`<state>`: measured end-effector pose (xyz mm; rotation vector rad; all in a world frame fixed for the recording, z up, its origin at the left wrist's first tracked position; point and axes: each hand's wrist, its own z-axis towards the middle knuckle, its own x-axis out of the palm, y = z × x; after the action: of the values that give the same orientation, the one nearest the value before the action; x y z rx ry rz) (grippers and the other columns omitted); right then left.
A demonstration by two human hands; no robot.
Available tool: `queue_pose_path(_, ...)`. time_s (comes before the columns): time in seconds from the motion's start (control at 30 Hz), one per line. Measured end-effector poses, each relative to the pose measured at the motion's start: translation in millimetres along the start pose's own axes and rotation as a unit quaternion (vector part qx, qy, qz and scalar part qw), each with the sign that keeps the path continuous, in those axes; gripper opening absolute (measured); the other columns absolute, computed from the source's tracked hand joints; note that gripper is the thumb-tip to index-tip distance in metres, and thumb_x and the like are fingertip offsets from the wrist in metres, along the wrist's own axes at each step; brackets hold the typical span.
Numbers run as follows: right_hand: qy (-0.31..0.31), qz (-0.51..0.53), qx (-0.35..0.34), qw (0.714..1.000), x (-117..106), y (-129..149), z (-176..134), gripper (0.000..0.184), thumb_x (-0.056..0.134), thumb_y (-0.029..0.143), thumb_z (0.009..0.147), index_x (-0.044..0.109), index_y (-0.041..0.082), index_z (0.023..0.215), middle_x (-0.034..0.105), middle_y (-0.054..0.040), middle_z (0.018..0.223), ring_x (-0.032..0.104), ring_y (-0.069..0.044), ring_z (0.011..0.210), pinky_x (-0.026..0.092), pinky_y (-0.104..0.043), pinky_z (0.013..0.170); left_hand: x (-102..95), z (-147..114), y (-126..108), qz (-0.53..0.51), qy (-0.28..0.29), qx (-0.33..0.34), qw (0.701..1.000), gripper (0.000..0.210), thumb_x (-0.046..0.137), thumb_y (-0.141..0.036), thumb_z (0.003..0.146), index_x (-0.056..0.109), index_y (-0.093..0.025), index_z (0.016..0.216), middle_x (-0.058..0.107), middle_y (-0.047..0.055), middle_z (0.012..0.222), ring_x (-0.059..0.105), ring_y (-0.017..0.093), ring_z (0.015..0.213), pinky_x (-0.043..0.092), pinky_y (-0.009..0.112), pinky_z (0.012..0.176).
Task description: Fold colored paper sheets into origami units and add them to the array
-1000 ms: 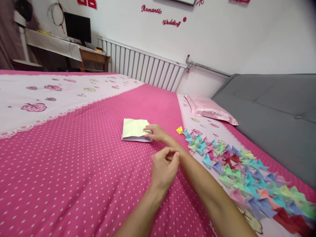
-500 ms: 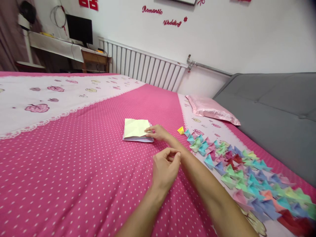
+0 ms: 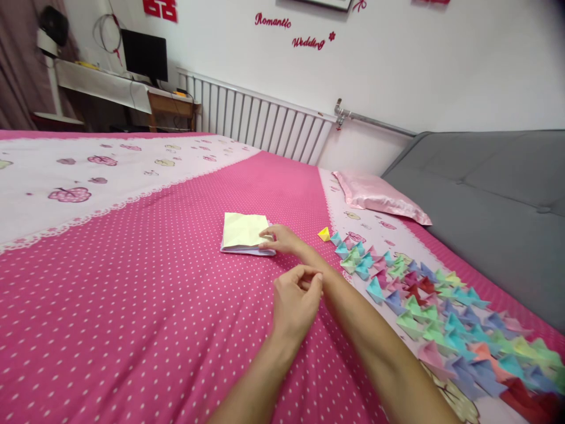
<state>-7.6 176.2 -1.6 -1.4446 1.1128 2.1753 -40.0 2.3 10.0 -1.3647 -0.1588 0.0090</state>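
Note:
A stack of square paper sheets (image 3: 244,229) lies on the polka-dot bedspread, pale yellow on top with lavender edges below. My right hand (image 3: 282,238) reaches over to its right side. Its thumb and forefinger rest apart on the yellow top sheet near the edge. Nearer to me, my left hand (image 3: 298,294) is loosely curled beside my right forearm, thumb close to the fingers, and no object shows in it. To the right, many folded paper boats (image 3: 424,312) stand in rows in several colours. A small yellow folded piece (image 3: 324,234) sits at their far end.
Polka-dot bedspread (image 3: 145,294) spreads around the stack. A pink pillow (image 3: 379,197) leans near the grey padded headboard (image 3: 489,194). Beyond the bed are a white radiator (image 3: 260,118), a desk (image 3: 110,88) with a monitor (image 3: 145,56), and a fan (image 3: 53,26).
My right thumb and forefinger have shifted slightly at the stack's right edge. My left hand stays curled in place. The view has tilted a little.

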Motion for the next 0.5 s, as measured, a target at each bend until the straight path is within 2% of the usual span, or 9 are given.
queue_pose_path(0.07,-0.015,-0.032,0.0,0.999,5.2,4.9,-1.8,0.041,0.07,0.041,0.067,0.063,0.019,0.101,0.062,-0.0093,0.105,0.051,-0.023,0.102,0.037,-0.036,0.087,0.0,0.4,0.3,0.002,-0.002,-0.001,1.0,0.017,0.053,-0.027,0.076,0.063,-0.014,0.076,0.063,0.003,0.063,0.058,0.013,0.055,0.043,0.022,0.053)
queue_pose_path(0.13,-0.038,-0.084,0.006,0.996,9.4,10.0,-3.0,0.041,0.067,0.047,0.068,0.063,0.019,0.097,0.059,-0.01,0.101,0.047,-0.025,0.102,0.036,-0.038,0.085,0.3,1.2,0.6,0.001,-0.003,-0.004,1.0,0.017,0.053,-0.027,0.076,0.063,-0.013,0.075,0.064,0.004,0.065,0.059,0.014,0.055,0.044,0.023,0.054)
queue_pose_path(0.23,-0.048,-0.159,-0.009,0.986,11.1,16.9,-1.9,0.034,0.065,0.051,0.069,0.065,0.018,0.076,0.057,-0.0095,0.099,0.044,-0.025,0.1,0.036,-0.036,0.083,0.7,1.6,1.2,-0.003,-0.006,-0.011,1.0,0.018,0.054,-0.028,0.076,0.064,-0.014,0.076,0.065,0.004,0.065,0.059,0.014,0.054,0.045,0.023,0.052)
queue_pose_path(0.3,-0.044,-0.173,-0.037,0.983,10.1,20.8,0.0,0.031,0.067,0.048,0.068,0.062,0.017,0.066,0.056,-0.0089,0.101,0.044,-0.024,0.1,0.035,-0.036,0.083,0.6,1.1,1.7,-0.002,-0.006,-0.011,1.0,0.017,0.054,-0.028,0.075,0.064,-0.014,0.076,0.065,0.004,0.065,0.059,0.014,0.054,0.045,0.023,0.052)
queue_pose_path(0.33,-0.045,-0.169,-0.047,0.983,9.7,22.5,0.9,0.029,0.068,0.046,0.067,0.062,0.017,0.068,0.056,-0.0084,0.101,0.045,-0.023,0.098,0.035,-0.035,0.082,0.5,0.7,1.9,-0.002,-0.007,-0.01,1.0,0.017,0.054,-0.028,0.075,0.064,-0.014,0.076,0.065,0.004,0.065,0.059,0.014,0.054,0.045,0.023,0.051)
queue_pose_path(0.4,-0.049,-0.141,-0.058,0.987,10.4,24.7,1.6,0.032,0.069,0.043,0.068,0.061,0.018,0.086,0.056,-0.0072,0.101,0.048,-0.02,0.093,0.037,-0.033,0.079,0.3,0.0,2.1,-0.001,-0.01,-0.01,1.0,0.017,0.054,-0.028,0.076,0.064,-0.015,0.077,0.065,0.004,0.065,0.059,0.014,0.054,0.045,0.023,0.052)
queue_pose_path(0.5,-0.054,-0.097,-0.078,0.991,15.6,25.0,0.7,0.053,0.068,0.043,0.07,0.05,0.021,0.114,0.056,-0.0074,0.107,0.051,-0.02,0.094,0.038,-0.034,0.08,0.2,-0.5,1.4,-0.006,-0.016,-0.017,1.0,0.018,0.054,-0.029,0.076,0.065,-0.015,0.077,0.065,0.004,0.065,0.06,0.014,0.055,0.045,0.023,0.052)
